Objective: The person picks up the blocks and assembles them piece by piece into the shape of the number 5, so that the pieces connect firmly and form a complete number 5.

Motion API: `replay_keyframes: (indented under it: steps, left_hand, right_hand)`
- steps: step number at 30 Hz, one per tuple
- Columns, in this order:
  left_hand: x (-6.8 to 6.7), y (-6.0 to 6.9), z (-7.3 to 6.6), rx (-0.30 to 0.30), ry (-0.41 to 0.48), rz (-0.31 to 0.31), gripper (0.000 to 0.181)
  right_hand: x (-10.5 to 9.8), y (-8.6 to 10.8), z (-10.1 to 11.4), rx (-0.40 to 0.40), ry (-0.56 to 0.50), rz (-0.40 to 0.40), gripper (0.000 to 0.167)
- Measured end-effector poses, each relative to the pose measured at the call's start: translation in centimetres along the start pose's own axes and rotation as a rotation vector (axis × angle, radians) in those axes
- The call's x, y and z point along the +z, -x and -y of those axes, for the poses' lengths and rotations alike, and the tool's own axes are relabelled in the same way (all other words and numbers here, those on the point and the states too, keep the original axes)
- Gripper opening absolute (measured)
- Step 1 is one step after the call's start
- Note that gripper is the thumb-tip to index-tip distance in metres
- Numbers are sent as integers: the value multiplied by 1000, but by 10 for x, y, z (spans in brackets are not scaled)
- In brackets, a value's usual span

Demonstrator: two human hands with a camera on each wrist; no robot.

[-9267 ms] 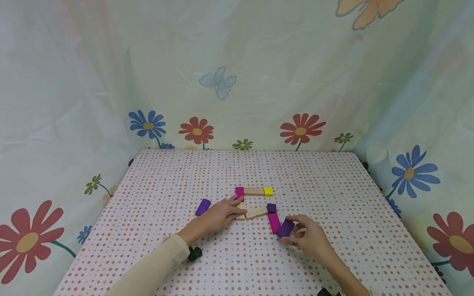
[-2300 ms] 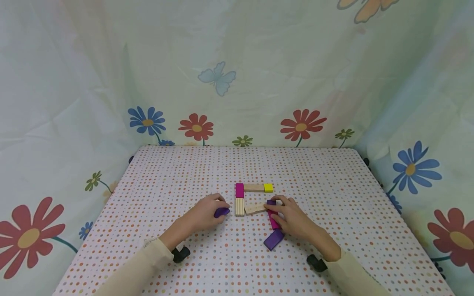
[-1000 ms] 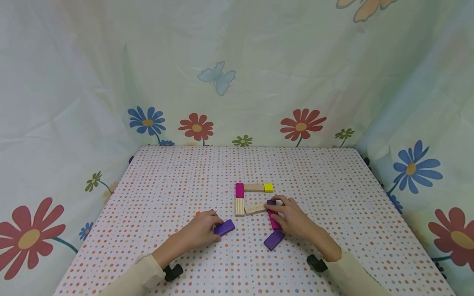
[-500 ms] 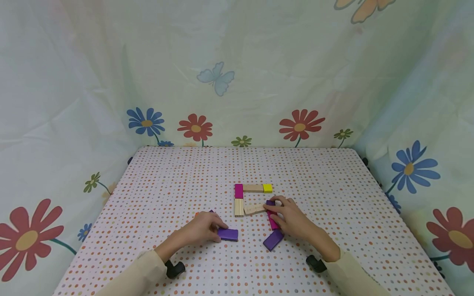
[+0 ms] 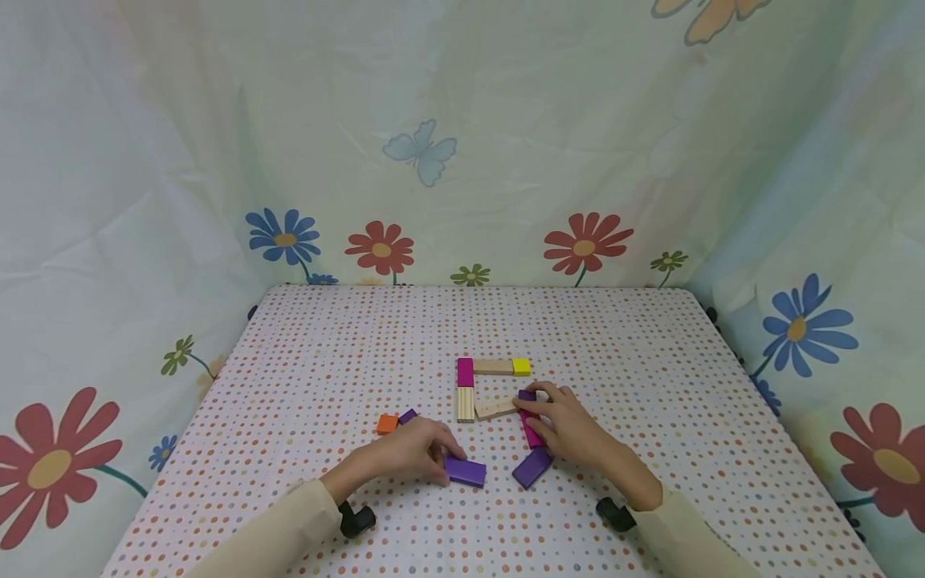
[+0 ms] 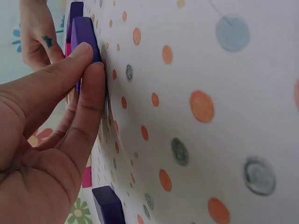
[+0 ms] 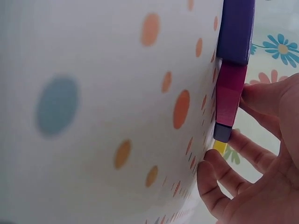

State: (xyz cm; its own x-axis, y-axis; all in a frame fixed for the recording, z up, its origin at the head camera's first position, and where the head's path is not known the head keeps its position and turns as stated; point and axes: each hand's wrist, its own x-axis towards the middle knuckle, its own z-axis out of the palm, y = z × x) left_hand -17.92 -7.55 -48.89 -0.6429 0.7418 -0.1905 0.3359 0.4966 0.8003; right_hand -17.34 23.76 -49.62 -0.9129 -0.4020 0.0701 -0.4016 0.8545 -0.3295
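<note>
My left hand (image 5: 419,449) pinches one end of a purple block (image 5: 466,472) between thumb and fingertips, low over the dotted cloth. The left wrist view shows the same purple block (image 6: 85,35) lengthwise beyond the fingertips. My right hand (image 5: 578,429) rests on a row of blocks. Its thumb touches the magenta block (image 7: 230,93), while a fingertip touches the small dark purple block (image 7: 222,132) at the far end. At the near end of that row lies another purple block (image 5: 532,468), angled toward the left hand and a short distance from the held one.
A plain wooden block (image 5: 495,408) slants from the row to a striped wooden block (image 5: 466,405). Behind are a magenta block (image 5: 466,372), a wooden block (image 5: 493,367) and a yellow block (image 5: 521,367). An orange block (image 5: 387,424) and a purple block (image 5: 408,415) lie left.
Earlier the right hand moved a purple block to the row's near end, then settled on the row. The left hand picked up another purple block, turned it and brought it nearer and rightward.
</note>
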Motion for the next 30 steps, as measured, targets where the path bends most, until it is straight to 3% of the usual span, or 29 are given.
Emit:
replay_keyframes:
  steps: [13, 22, 30]
  left_hand:
    - [8, -16, -11, 33, 40, 96, 33]
    - [14, -25, -17, 46, 32, 112, 33]
    - [20, -29, -15, 58, 31, 100, 33]
  right_hand:
    - [-1, 0, 1, 13, -11, 16, 40]
    - [-1, 0, 0, -16, -7, -11, 39]
    - [-1, 0, 0, 6, -13, 5, 40]
